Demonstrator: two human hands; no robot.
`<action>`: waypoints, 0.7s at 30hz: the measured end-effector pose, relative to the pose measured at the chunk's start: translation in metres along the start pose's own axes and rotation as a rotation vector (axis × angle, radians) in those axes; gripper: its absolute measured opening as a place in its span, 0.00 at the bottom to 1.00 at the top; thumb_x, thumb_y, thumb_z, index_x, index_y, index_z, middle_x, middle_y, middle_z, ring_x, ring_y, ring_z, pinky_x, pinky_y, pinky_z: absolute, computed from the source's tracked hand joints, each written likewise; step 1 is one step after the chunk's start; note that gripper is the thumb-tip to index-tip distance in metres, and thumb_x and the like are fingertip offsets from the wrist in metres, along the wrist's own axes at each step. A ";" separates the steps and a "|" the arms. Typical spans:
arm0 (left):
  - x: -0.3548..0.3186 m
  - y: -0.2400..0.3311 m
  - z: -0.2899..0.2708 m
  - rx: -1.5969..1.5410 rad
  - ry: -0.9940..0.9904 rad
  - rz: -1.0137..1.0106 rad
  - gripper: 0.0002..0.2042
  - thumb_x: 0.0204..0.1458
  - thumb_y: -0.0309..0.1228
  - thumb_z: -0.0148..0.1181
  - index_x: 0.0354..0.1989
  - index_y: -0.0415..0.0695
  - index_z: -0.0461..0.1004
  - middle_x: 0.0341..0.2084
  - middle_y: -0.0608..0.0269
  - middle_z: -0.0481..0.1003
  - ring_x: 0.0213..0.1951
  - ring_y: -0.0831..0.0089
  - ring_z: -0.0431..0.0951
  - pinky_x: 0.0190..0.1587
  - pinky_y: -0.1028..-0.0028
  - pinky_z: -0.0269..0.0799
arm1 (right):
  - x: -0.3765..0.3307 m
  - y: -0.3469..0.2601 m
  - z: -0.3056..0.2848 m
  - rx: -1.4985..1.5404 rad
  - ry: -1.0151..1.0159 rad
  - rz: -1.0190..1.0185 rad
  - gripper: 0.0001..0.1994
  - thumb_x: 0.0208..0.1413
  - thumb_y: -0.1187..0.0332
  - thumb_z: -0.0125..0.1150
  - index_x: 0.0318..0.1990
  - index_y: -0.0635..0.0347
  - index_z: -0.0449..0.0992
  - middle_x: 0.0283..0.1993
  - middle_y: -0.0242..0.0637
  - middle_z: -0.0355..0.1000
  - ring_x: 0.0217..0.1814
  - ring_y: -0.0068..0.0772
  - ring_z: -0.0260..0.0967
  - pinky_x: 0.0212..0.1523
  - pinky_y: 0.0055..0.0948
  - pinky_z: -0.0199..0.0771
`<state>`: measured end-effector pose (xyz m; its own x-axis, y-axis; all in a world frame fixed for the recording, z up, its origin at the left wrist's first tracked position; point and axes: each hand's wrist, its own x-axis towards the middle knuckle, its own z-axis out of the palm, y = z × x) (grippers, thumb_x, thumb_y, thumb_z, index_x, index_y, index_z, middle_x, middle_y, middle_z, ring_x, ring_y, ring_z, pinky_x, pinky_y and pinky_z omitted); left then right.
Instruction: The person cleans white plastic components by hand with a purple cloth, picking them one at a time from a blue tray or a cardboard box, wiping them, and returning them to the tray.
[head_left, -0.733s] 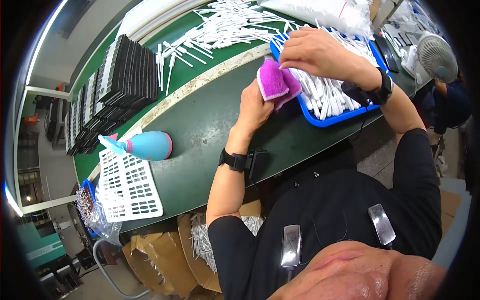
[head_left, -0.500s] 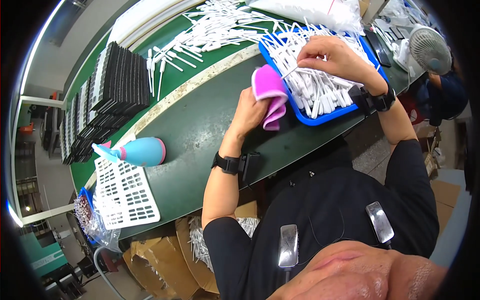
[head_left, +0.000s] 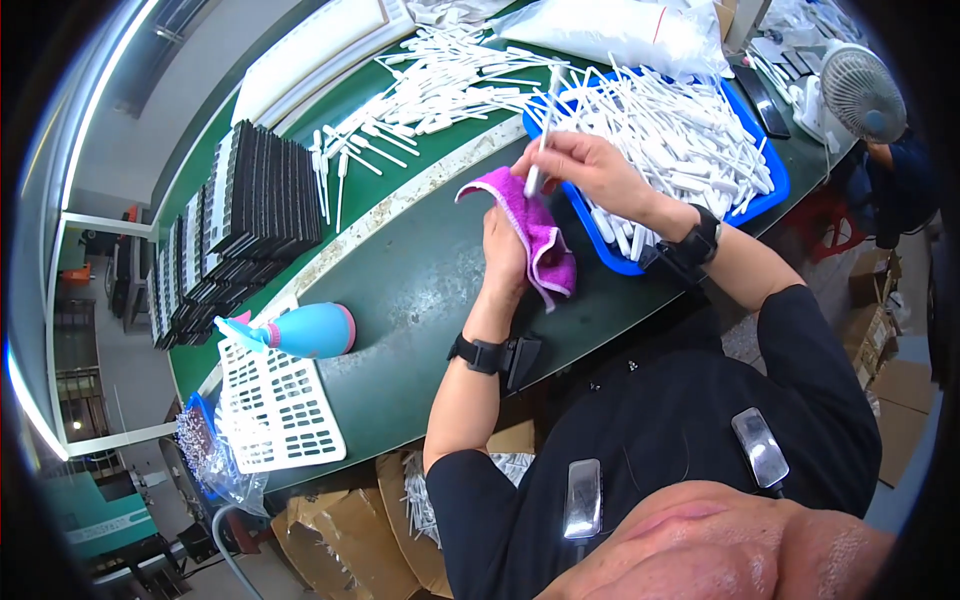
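Observation:
My left hand (head_left: pixel 504 250) grips a purple cloth (head_left: pixel 538 238) with a pale edge, draped over its fingers above the green table. Between the fingertips of my right hand (head_left: pixel 604 178) is a slim white stick (head_left: pixel 547 112) with a thicker end. It stands nearly upright, its lower end against the cloth. Just right of the cloth, a blue tray (head_left: pixel 776 190) is heaped with similar white sticks (head_left: pixel 690 140); my right wrist passes over its near side. Part of my left hand is hidden by the cloth.
More white sticks (head_left: pixel 440 90) lie loose at the back. Stacked black trays (head_left: pixel 260 190) stand at the left, behind a blue spray bottle (head_left: pixel 310 331) and a white slotted panel (head_left: pixel 285 410). A plastic bag (head_left: pixel 620 35), dark phone-like slab (head_left: pixel 760 100) and fan (head_left: pixel 862 95) are beyond the tray.
My right hand has moved left and nearer from over the tray, bringing the white stick to the cloth. The cloth is now spread wider over my left hand. The whole view has shifted slightly.

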<state>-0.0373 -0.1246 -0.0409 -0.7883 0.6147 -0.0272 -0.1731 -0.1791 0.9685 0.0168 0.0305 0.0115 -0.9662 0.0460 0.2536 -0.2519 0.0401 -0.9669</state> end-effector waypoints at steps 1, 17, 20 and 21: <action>0.001 -0.001 -0.003 -0.002 0.000 0.003 0.18 0.61 0.44 0.43 0.36 0.41 0.72 0.26 0.66 0.72 0.23 0.78 0.72 0.24 0.78 0.67 | 0.001 0.000 -0.004 -0.004 -0.001 -0.001 0.12 0.63 0.63 0.47 0.46 0.59 0.73 0.33 0.29 0.69 0.36 0.16 0.67 0.37 0.17 0.68; 0.006 0.003 -0.016 -0.356 0.206 0.058 0.17 0.63 0.37 0.36 0.50 0.39 0.67 0.47 0.58 0.71 0.49 0.69 0.71 0.54 0.69 0.65 | -0.003 0.005 0.002 0.191 -0.142 0.253 0.18 0.64 0.67 0.45 0.59 0.63 0.63 0.35 0.26 0.65 0.32 0.14 0.59 0.36 0.14 0.64; 0.003 0.009 -0.010 -0.423 0.130 0.083 0.15 0.62 0.34 0.39 0.48 0.39 0.69 0.44 0.59 0.72 0.46 0.71 0.72 0.51 0.72 0.66 | -0.006 0.000 0.005 0.245 -0.098 0.324 0.18 0.63 0.67 0.46 0.58 0.64 0.64 0.36 0.25 0.66 0.33 0.14 0.61 0.37 0.15 0.65; 0.004 0.009 -0.009 -0.423 0.130 0.085 0.15 0.62 0.34 0.39 0.48 0.39 0.69 0.44 0.59 0.72 0.46 0.71 0.72 0.51 0.72 0.66 | -0.006 -0.001 0.004 0.244 -0.099 0.323 0.18 0.63 0.67 0.46 0.58 0.64 0.64 0.36 0.25 0.66 0.33 0.14 0.61 0.37 0.15 0.65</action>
<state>-0.0470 -0.1309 -0.0344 -0.8729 0.4878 -0.0089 -0.3095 -0.5395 0.7830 0.0229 0.0260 0.0105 -0.9953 -0.0791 -0.0564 0.0712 -0.1993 -0.9773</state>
